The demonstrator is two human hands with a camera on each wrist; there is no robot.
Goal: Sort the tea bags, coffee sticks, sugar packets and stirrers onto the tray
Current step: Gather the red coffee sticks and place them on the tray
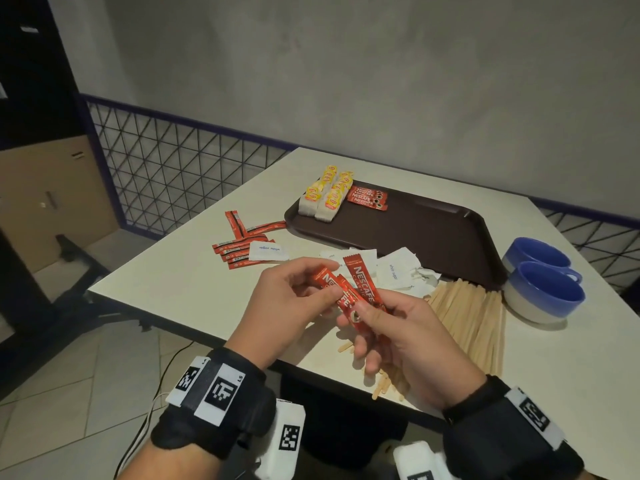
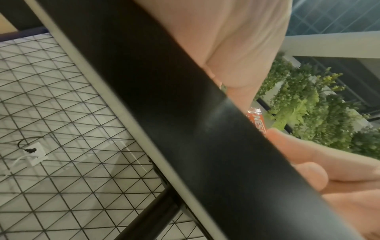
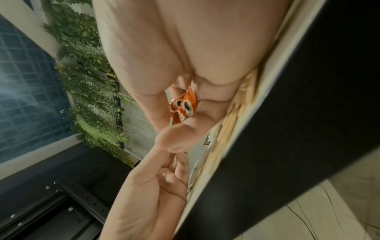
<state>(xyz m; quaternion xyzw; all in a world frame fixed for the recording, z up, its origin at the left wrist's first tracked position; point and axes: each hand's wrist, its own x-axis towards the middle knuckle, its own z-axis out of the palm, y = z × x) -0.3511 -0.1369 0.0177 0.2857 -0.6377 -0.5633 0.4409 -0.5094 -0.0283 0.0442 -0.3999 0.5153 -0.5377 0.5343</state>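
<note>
Both hands hover over the table's near edge, sharing a small bunch of red coffee sticks (image 1: 360,284). My left hand (image 1: 329,282) pinches one stick near its top. My right hand (image 1: 353,317) grips the bunch's lower ends under its thumb; in the right wrist view the stick ends (image 3: 185,104) poke out between its fingers. The brown tray (image 1: 433,233) carries yellow-tagged tea bags (image 1: 329,195) at its far left corner, with two coffee sticks (image 1: 369,199) beside them. More coffee sticks (image 1: 239,244), white sugar packets (image 1: 398,271) and wooden stirrers (image 1: 474,313) lie on the table.
Two blue-and-white cups (image 1: 543,289) stand to the right of the tray. A wire-mesh railing (image 1: 173,168) runs behind the white table (image 1: 194,282). A single sugar packet (image 1: 268,251) lies by the loose coffee sticks on the left.
</note>
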